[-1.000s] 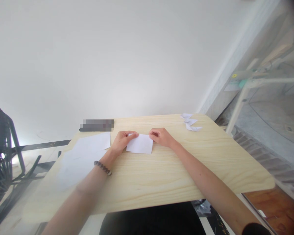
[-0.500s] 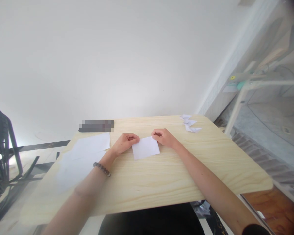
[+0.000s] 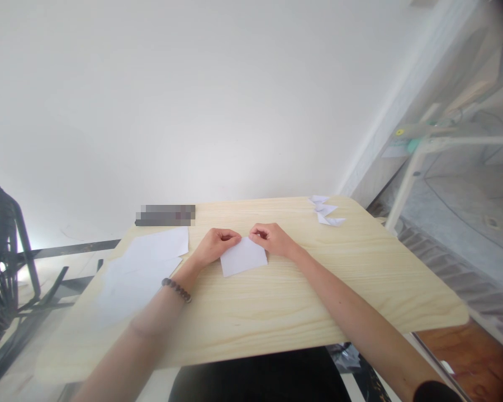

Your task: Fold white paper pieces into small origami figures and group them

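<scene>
Table (image 3: 343, 290): pale wood grain, standing against the wall (image 3: 235, 100). Flat white sheets (image 3: 134, 273) lie at its left side, a dark pixelated object, identity unclear, just beyond. Small white paper (image 3: 243, 258): on the table between both hands. Left hand (image 3: 213, 245): thumb and fingers clamped on its upper left edge. Right hand (image 3: 274, 239): fingertips pinched together, apparently on its upper right edge. Folded white pieces (image 3: 326, 210): far right corner.

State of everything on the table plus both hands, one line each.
Left hand: pinching small paper
Right hand: pinching small paper
Small paper: held at far edge
Large sheets: lying flat
White pieces: folded, grouped
Dark item: pixelated, cannot tell
</scene>
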Demonstrator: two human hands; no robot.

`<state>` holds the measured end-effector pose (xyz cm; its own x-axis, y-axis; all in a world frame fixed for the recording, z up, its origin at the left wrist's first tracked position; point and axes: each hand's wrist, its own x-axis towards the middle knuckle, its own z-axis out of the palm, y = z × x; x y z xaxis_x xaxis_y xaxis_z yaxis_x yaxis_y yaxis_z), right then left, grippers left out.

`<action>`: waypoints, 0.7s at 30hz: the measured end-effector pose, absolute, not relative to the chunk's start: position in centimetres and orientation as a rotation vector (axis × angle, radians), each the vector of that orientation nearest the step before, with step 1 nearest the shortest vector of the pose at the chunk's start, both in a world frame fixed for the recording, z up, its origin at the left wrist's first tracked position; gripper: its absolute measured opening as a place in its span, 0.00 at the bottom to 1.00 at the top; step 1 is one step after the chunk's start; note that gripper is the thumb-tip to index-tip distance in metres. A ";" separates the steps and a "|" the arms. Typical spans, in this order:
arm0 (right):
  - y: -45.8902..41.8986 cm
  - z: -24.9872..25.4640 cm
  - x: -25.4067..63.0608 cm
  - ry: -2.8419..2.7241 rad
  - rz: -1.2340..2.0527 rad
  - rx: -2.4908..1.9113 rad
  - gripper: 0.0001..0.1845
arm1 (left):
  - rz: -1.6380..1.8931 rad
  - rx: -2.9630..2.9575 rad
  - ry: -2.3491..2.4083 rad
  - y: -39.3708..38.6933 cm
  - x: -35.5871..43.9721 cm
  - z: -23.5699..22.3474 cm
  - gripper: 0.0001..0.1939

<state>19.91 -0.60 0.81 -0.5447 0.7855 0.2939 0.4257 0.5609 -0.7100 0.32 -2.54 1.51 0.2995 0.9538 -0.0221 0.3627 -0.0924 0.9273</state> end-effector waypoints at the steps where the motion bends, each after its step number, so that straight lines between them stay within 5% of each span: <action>1: -0.5 0.8 20.0 -2.197 0.772 -0.965 0.10 | 0.793 1.659 1.235 -2.4 0.2 1.4 0.16; 21: 0.7 0.9 22.4 -2.033 0.857 -1.041 0.11 | 0.729 1.587 1.134 -1.8 -0.8 1.2 0.13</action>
